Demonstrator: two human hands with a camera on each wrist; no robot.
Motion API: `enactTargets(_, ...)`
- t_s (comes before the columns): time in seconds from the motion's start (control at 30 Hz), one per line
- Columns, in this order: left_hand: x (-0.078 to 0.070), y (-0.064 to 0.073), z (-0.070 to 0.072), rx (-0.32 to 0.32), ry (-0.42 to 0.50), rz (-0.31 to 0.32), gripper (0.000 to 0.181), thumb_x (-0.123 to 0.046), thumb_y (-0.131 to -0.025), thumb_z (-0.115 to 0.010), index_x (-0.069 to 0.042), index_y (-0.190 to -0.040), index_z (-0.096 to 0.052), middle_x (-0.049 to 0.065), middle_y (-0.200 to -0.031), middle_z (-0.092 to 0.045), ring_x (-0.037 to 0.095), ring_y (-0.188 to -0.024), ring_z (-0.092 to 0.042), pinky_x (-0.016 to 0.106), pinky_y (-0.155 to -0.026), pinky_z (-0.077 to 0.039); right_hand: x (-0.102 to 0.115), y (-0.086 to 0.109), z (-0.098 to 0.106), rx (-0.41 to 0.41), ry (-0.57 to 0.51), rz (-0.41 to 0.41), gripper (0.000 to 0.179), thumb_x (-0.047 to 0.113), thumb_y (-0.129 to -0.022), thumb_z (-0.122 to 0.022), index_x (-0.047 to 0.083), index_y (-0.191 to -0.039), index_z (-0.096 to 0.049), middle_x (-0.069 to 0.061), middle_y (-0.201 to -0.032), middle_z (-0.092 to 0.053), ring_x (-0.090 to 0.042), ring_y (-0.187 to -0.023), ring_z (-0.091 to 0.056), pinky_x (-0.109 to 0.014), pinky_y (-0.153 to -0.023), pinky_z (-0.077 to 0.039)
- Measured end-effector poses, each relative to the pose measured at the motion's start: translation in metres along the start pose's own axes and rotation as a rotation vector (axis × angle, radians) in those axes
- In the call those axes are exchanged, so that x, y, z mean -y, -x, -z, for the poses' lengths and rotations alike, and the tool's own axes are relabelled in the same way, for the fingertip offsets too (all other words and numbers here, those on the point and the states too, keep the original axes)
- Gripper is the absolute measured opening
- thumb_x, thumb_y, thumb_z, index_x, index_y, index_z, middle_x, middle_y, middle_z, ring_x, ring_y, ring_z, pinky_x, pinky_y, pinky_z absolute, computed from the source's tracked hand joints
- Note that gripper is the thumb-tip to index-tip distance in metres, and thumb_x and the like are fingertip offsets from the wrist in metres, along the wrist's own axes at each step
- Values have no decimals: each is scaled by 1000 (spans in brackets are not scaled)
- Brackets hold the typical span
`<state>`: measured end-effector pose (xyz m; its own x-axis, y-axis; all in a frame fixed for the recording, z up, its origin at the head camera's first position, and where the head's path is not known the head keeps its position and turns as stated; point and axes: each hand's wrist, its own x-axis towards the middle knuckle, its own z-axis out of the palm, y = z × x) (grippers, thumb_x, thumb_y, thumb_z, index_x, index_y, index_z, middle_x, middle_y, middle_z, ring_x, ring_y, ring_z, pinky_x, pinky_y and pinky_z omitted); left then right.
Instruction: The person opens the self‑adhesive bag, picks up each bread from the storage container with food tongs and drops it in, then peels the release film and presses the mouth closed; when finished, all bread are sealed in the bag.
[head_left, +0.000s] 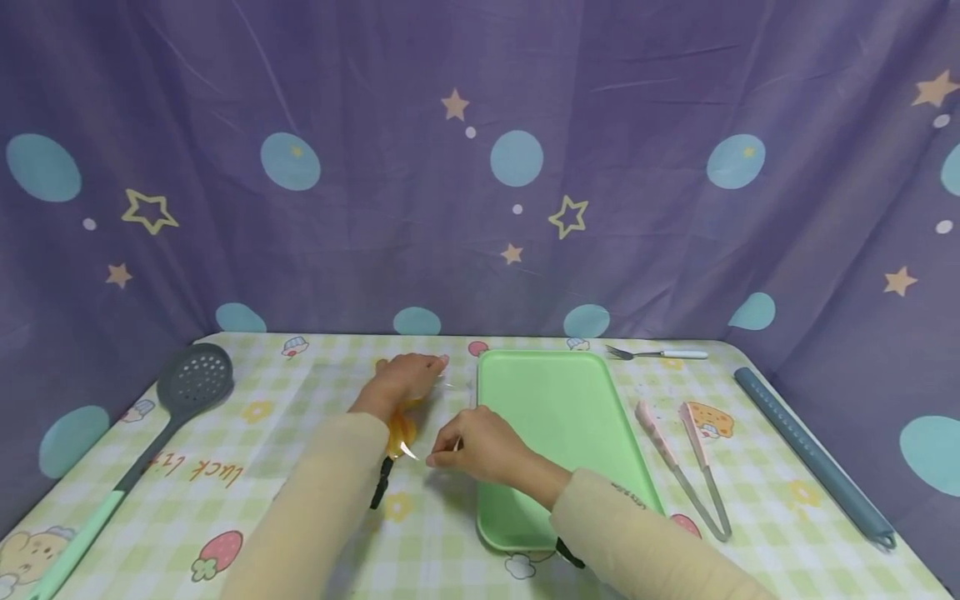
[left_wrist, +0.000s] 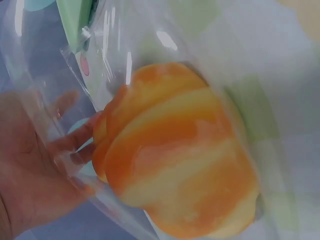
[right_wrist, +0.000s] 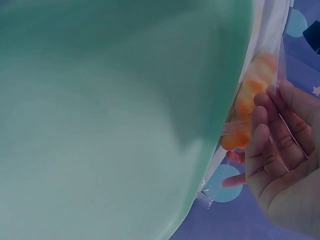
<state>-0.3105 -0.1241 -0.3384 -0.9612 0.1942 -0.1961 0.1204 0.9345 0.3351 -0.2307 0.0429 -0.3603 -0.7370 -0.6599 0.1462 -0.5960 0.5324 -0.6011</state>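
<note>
An orange-yellow croissant lies inside a clear plastic bag, left of the green tray. My left hand reaches over the far end of the croissant. In the left wrist view its extended fingers touch the croissant's edge, with film overlapping the hand. On the near side, my right hand pinches the edge of the bag between thumb and fingertips. That hand is close over the tray's left rim. From the head, my left forearm and hand hide part of the croissant.
At the left lies a slotted skimmer with a mint handle. Right of the tray are pink-tipped tongs, a fork at the back, and a long blue-grey bar along the right edge. A purple curtain hangs behind the table.
</note>
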Motion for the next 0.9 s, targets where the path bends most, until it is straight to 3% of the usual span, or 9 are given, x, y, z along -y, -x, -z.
enactTargets(0.13,-2,0,1,-38,-3,31,56,-41,-113,-24,-9,-150,-51,17,-151,-50,42,-139,-44,67,-114,-19,-1,0,-1,-5,4,-7,13,16,-90,-80,10,-79,-82,9,-70,-73,5,-58,-53,-17,-57,-44)
enactTargets(0.4,-6,0,-2,-145,4,53,37,-30,-109,-49,-16,-139,-64,12,-148,-55,40,-135,-49,64,-116,-19,0,0,-1,-8,6,-26,12,17,-89,-81,11,-79,-82,10,-70,-73,6,-58,-53,-16,-56,-44)
enactTargets(0.5,-5,0,-3,-100,-3,53,39,-29,-107,-52,-16,-143,-61,12,-150,-52,40,-138,-46,66,-117,-15,1,0,-1,-4,9,-26,12,18,-89,-81,11,-80,-82,10,-70,-73,6,-58,-54,-16,-57,-45)
enactTargets(0.63,-5,0,-3,-29,19,58,42,-30,-110,-44,-15,-147,-56,12,-152,-50,40,-142,-42,70,-117,-4,1,0,-1,-4,12,-30,12,18,-90,-80,11,-80,-82,8,-69,-73,5,-57,-53,-17,-57,-44)
enactTargets(0.77,-5,0,-4,-21,32,68,44,-31,-111,-38,-13,-146,-57,13,-152,-50,40,-143,-40,71,-116,-2,1,0,-2,-7,4,-29,12,17,-90,-80,11,-80,-82,7,-69,-73,4,-57,-52,-17,-56,-44)
enactTargets(0.9,-6,3,-3,-16,13,59,39,-27,-110,-44,-11,-140,-62,13,-148,-54,38,-141,-43,71,-116,-4,2,1,-1,-10,0,-27,12,17,-90,-80,11,-80,-82,6,-69,-73,4,-58,-53,-17,-56,-44)
